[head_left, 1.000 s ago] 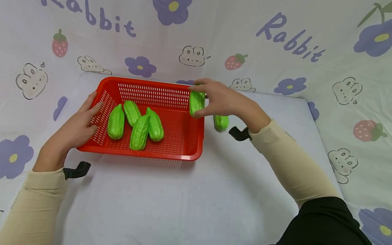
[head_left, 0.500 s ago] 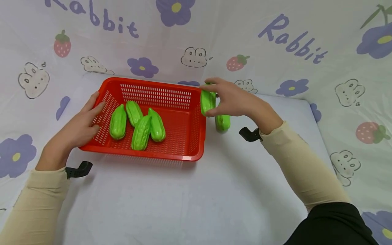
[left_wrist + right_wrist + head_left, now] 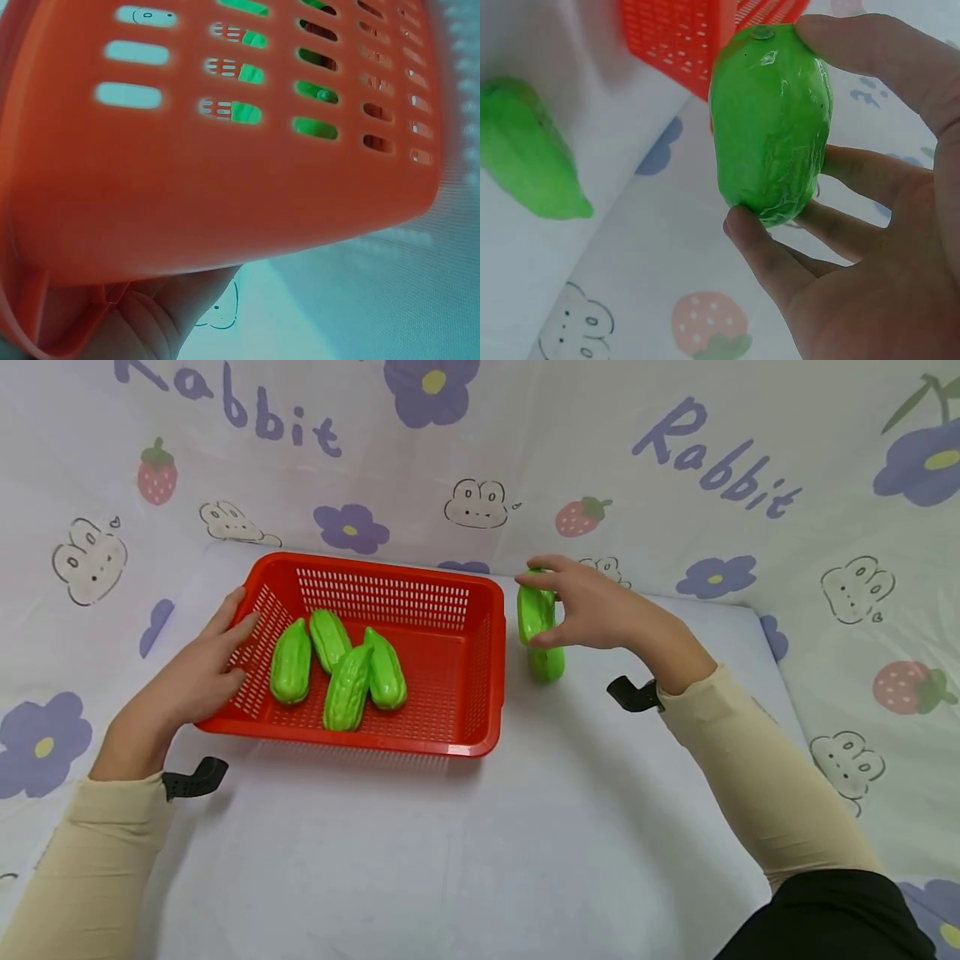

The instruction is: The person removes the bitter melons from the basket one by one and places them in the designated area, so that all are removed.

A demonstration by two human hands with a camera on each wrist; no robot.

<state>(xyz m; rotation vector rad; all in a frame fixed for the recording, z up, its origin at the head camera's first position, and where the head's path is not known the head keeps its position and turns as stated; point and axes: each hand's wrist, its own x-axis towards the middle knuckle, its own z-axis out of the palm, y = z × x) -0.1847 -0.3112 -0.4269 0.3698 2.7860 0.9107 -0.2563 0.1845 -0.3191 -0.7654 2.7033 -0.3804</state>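
In the head view my right hand [image 3: 600,608] holds a green bitter melon [image 3: 534,610] beyond the red basket's right end. The right wrist view shows this bitter melon [image 3: 772,127] pinched between thumb and fingertips, held above the table. Partly behind it, another bitter melon [image 3: 547,666] lies on the table; the right wrist view shows that bitter melon [image 3: 525,150] at left. My left hand [image 3: 191,672] grips the left end of the red plastic basket [image 3: 442,745], fingers over its rim. Several bitter melons [image 3: 291,662] lie inside its left half, one leaning on another.
A white table [image 3: 450,860] spreads in front of the basket. Behind it hangs a white cloth [image 3: 525,435] printed with rabbits, strawberries and purple flowers. Each wrist carries a black camera mount [image 3: 197,777].
My right hand has carried its bitter melon rightward, from over the basket's right rim to above the bitter melon on the table. The left hand keeps its hold on the basket.
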